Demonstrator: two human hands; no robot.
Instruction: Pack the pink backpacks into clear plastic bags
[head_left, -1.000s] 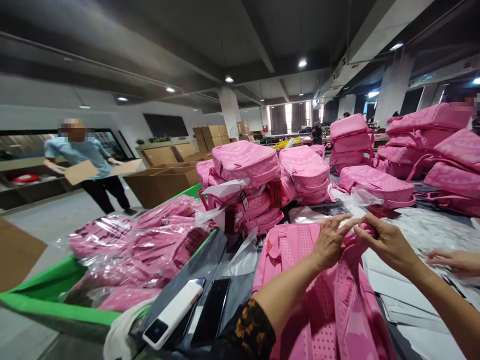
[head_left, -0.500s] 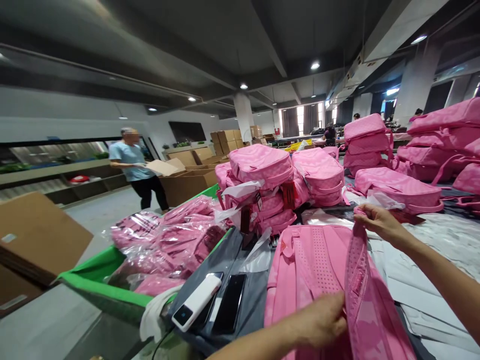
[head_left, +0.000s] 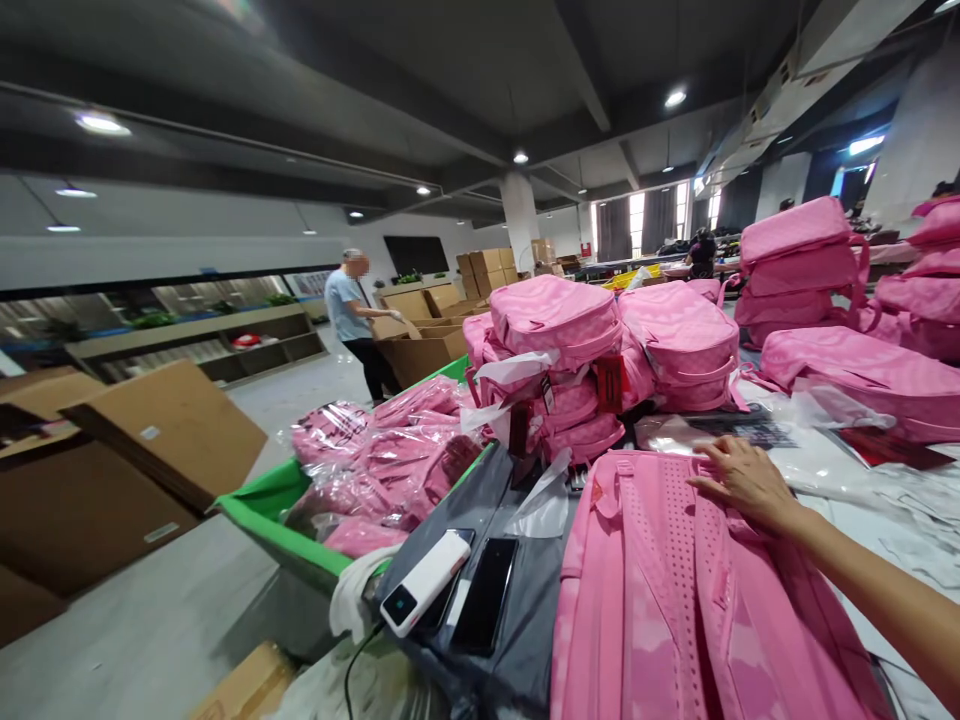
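A pink backpack [head_left: 652, 580] lies in front of me with its strap side up, on the dark-covered table. My right hand [head_left: 742, 482] rests on its upper right part, at the top of a shoulder strap [head_left: 724, 590]. The fingers are spread and lie over the fabric rather than wrapped round it. My left hand is out of view. Left of the backpack are a white power bank [head_left: 426, 582] and a black phone [head_left: 486, 597].
Stacked pink backpacks [head_left: 555, 310] stand behind, with more at the right. A green-rimmed bin [head_left: 285, 535] holds plastic-wrapped pink bags at the left. Flattened cartons [head_left: 172, 430] lean beyond it. A co-worker [head_left: 349, 310] stands by open cardboard boxes [head_left: 424, 355]. White sheets cover the table's right side.
My left hand has left the view. My right hand has lowered the raised strap onto the backpack and opened. The view has swung left, and the co-worker now stands closer to the boxes.
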